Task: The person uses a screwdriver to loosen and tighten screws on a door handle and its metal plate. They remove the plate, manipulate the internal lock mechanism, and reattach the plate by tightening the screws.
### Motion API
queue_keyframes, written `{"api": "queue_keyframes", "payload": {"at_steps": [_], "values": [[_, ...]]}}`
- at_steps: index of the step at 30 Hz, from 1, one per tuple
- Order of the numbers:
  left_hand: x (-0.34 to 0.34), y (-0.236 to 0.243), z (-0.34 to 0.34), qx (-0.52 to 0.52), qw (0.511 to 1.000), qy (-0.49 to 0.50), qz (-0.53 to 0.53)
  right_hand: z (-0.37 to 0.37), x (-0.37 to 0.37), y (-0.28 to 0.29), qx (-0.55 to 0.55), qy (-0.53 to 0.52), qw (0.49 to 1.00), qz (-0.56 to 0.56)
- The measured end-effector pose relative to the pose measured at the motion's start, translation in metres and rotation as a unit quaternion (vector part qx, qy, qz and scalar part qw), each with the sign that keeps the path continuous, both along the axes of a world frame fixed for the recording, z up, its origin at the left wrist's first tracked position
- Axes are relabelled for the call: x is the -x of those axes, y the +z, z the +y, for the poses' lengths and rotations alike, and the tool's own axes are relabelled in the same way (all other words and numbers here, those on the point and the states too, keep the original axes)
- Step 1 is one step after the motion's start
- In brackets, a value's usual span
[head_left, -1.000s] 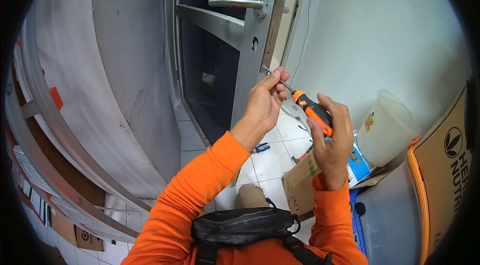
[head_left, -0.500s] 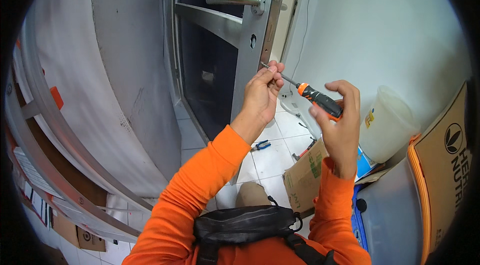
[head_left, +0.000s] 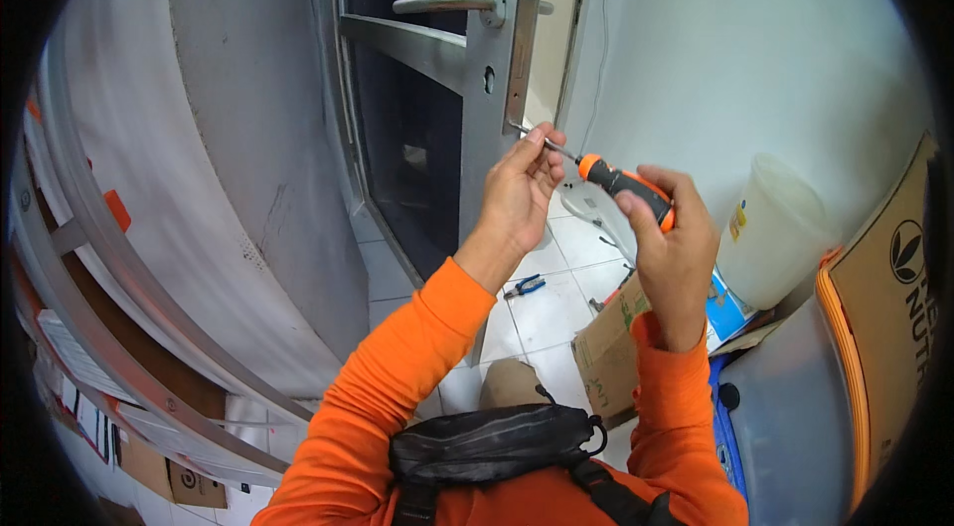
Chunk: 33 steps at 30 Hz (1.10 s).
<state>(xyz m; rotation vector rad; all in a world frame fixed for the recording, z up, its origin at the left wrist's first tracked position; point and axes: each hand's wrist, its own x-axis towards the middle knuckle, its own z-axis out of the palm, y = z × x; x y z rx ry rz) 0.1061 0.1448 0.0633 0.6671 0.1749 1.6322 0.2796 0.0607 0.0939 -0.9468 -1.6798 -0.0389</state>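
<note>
A screwdriver point(head_left: 621, 186) with a black and orange handle slants between my hands. My right hand point(head_left: 681, 243) is closed around the end of its handle, thumb on the near side. The fingertips of my left hand point(head_left: 522, 178) pinch the metal shaft close to its tip. That tip meets the lower end of the lock faceplate point(head_left: 521, 39) on the edge of a grey metal door point(head_left: 485, 134); any screw there is too small to make out. Above, the door carries a lever handle point(head_left: 447, 2) and an open keyhole cutout point(head_left: 489, 79).
Blue-handled pliers point(head_left: 525, 286) lie on the tiled floor below my hands. To the right are a cardboard box point(head_left: 611, 347), a whitish plastic bin point(head_left: 775, 228) and a grey plastic tub point(head_left: 795, 427). A curved metal rack point(head_left: 149, 327) stands along the left, beside a wall.
My right hand has closed more fully on the screwdriver handle, which shows a different side now. The view has shifted slightly, while my left hand keeps its pinch on the shaft.
</note>
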Motion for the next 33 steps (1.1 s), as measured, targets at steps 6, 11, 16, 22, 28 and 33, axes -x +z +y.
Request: {"api": "queue_keyframes", "payload": {"at_steps": [6, 11, 16, 22, 28, 33], "values": [[0.013, 0.000, 0.000, 0.013, 0.999, 0.023, 0.024, -0.012, 0.011, 0.005, -0.080, -0.008, 0.983, -0.162], [0.032, -0.013, -0.014, 0.011, 0.883, 0.277, 0.378, -0.006, 0.002, 0.014, -0.001, 0.011, 0.989, -0.149], [0.035, -0.015, 0.010, -0.109, 0.540, 0.643, 0.531, -0.011, 0.007, 0.017, -0.164, -0.140, 0.912, -0.350], [0.040, -0.016, 0.044, -0.175, 0.504, 0.633, 0.561, 0.010, 0.003, 0.034, 0.050, 0.043, 0.991, -0.114], [0.034, -0.009, 0.049, -0.158, 0.582, 0.625, 0.496, 0.014, -0.008, 0.017, 0.055, 0.036, 0.988, -0.139], [0.047, -0.009, 0.049, -0.162, 0.635, 0.589, 0.472, 0.007, 0.008, 0.010, -0.189, -0.156, 0.899, -0.363]]}}
